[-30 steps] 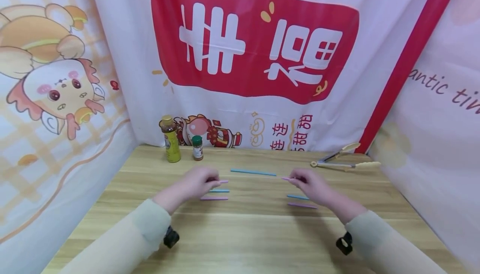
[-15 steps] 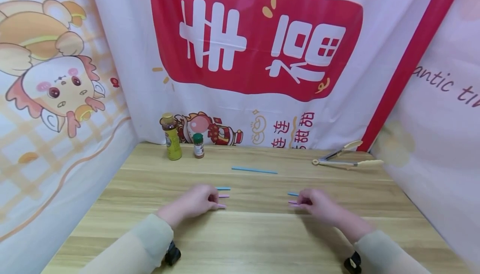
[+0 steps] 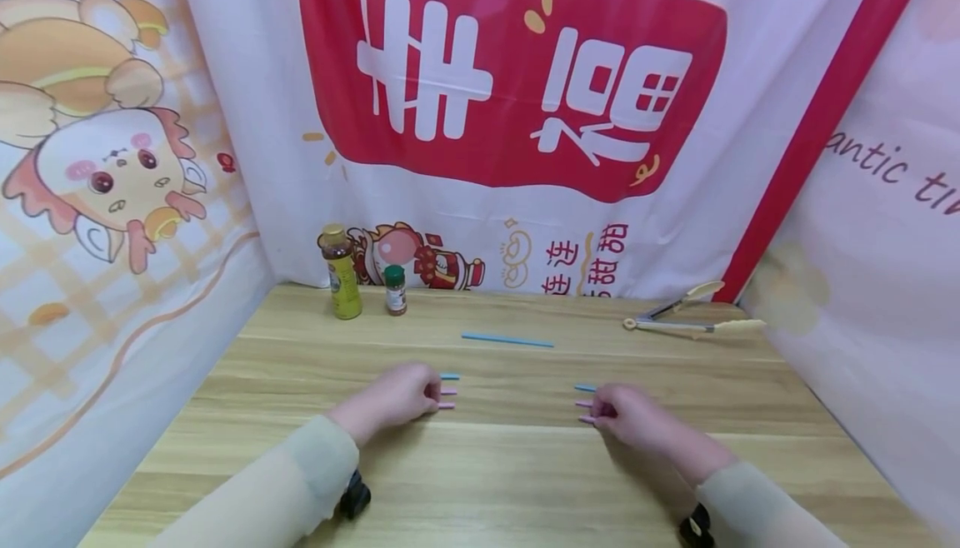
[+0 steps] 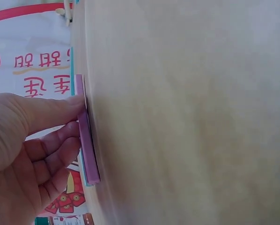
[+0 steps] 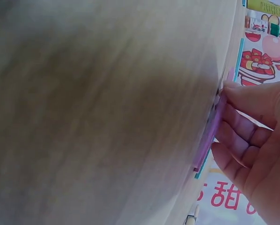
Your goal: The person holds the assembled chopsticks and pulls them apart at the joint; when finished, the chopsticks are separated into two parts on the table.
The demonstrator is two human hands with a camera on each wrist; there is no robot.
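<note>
My left hand pinches a slim pink stick between thumb and fingers, low over the wooden table. On the other side, my right hand pinches a matching pink stick, also close to the tabletop. Just beyond each held stick lie another pink stick and a blue one, roughly parallel; the left row shows a pink stick and a blue stick, the right row a pink stick and a blue stick. The hands hide their outer ends. A longer-looking blue stick lies farther back, between the rows.
A yellow-labelled bottle and a small green-capped jar stand at the back left of the wooden table. Metal tongs with pale tips lie open at the back right. Printed cloth hangs behind and at both sides.
Both hands have come toward the person, carrying their pink sticks from beyond the blue sticks to the near side of each row. Since half a second ago they have shifted only slightly.
</note>
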